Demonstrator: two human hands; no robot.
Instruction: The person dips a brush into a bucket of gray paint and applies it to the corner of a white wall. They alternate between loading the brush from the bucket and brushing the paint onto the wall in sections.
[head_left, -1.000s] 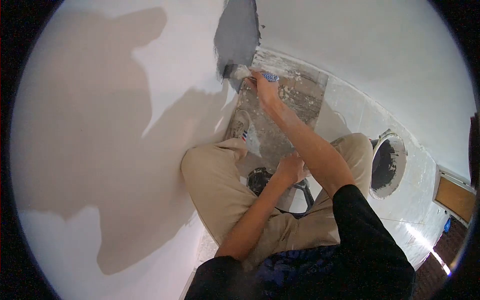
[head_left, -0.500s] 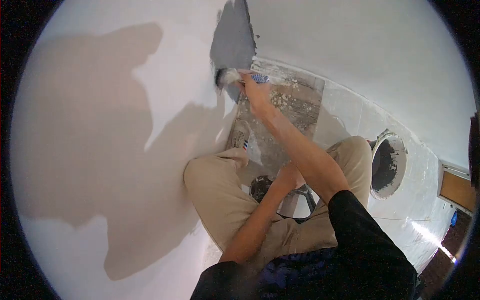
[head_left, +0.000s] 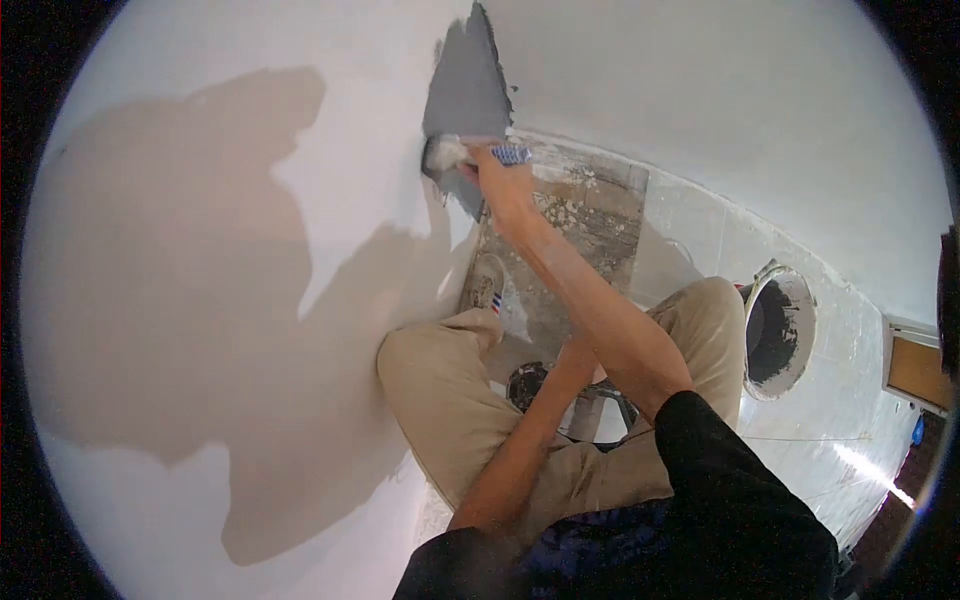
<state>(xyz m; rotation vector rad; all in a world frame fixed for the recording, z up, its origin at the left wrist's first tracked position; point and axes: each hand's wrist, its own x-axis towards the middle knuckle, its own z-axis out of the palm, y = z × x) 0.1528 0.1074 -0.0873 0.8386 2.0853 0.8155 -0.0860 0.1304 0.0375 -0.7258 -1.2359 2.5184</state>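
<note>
My right hand (head_left: 503,178) is closed around a wide paintbrush (head_left: 448,155) with pale bristles and a blue-and-white patterned handle. The dark bristle tips press on the white wall (head_left: 370,110), at the left edge of a grey painted patch (head_left: 468,85) by the corner. My left hand (head_left: 580,362) is low between my knees, partly covered by my right forearm; its fingers are hidden. Close to it are a dark-smeared round object (head_left: 526,384) and a black curved rim (head_left: 625,412), both partly hidden.
A white bucket (head_left: 806,330) with dark grey paint or coating inside stands beyond my right knee. Flaky debris covers the worn floor (head_left: 590,205) at the corner. Pale tiles (head_left: 690,205) continue to the right, toward a framed brown panel (head_left: 918,372).
The brush has moved slightly left along the wall, and the grey there reaches a little further left. My left hand stays between my knees. The view has shifted a little.
</note>
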